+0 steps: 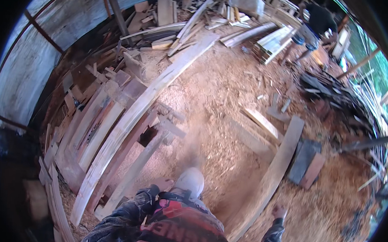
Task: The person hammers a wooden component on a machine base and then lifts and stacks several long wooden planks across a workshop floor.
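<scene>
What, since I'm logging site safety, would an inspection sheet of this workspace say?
Surface: ground strewn with wood shavings.
Things at hand: long pale plank on the left, among other timbers; shorter plank nearest the right hand.
Clutter: boards and offcuts at the back; dark slabs heaped at right.
Hands: left hand before the body, right hand out to the side; both blurred, grips unclear.
Cables: nothing seen clearly.
Surroundings: pale sheet wall at left; another person at upper right.

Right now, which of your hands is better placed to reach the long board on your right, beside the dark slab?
Probably the right hand: it appears close beside that board, while the left hand is across the body, beside the leg.
</scene>
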The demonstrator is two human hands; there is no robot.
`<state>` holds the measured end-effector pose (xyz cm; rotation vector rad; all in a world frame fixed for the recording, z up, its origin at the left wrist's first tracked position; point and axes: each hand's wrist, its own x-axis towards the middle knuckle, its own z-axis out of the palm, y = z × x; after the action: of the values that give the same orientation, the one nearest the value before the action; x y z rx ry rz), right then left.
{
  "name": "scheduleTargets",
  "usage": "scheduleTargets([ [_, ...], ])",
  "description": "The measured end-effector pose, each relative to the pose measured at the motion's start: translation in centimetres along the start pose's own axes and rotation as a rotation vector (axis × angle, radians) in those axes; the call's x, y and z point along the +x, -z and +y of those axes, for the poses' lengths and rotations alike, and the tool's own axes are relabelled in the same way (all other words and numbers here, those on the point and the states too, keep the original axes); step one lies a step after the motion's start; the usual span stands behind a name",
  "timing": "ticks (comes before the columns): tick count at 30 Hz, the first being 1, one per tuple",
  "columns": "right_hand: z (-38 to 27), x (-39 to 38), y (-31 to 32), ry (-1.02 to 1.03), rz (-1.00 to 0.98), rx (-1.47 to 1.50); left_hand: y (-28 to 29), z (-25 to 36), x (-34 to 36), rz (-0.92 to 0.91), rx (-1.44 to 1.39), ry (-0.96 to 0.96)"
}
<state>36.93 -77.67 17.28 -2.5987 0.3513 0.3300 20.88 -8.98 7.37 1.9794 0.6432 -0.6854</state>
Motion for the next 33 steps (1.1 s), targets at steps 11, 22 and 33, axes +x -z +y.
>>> scheduleTargets([
  [11,-9.2,34.5,-8.1,0.638,-0.432,-0.181,8.3,16.7,31.6,-0.027,0.169,0.155],
  [22,-27.7,56.6,-11.6,0.621,-0.857,-0.949,23.8,30.3,35.4,0.513,-0.370,0.222],
  [33,-79.0,83.1,-17.5,0.238,-0.633,0.250,20.1,21.4,35.0,0.631,-0.566,0.593],
])
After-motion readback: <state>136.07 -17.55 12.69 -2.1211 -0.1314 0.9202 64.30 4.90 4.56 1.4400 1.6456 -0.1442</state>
